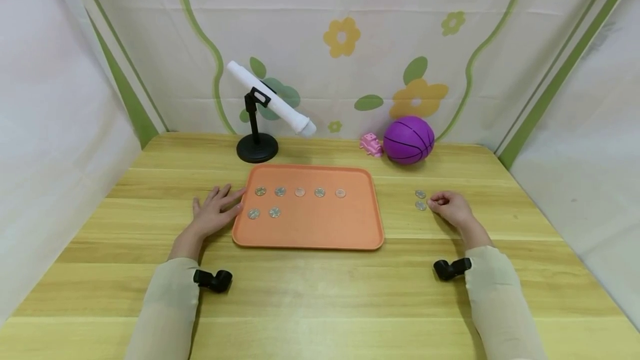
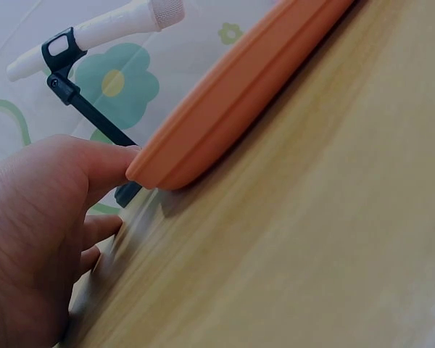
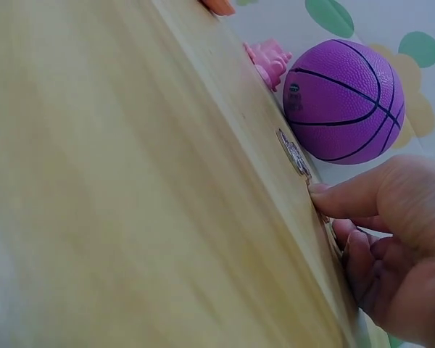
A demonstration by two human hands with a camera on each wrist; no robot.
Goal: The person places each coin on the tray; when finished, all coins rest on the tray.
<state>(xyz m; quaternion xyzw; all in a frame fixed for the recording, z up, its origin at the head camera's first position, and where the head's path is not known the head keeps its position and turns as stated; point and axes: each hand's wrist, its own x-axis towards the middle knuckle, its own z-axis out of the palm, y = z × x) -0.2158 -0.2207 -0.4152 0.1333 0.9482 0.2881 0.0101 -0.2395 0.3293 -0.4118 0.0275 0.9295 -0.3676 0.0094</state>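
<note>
An orange tray lies in the middle of the wooden table, with several coins in two rows on it. My left hand lies flat on the table, and its straight fingers touch the tray's left rim; its thumb presses that edge. Two more coins lie on the table to the right of the tray. My right hand sits just right of them with curled fingers. Its thumb tip touches the edge of the nearer coin. Whether it pinches that coin is unclear.
A purple ball and a small pink toy stand at the back right. A black stand holding a slanted white tube is behind the tray. Fabric walls enclose the table on three sides.
</note>
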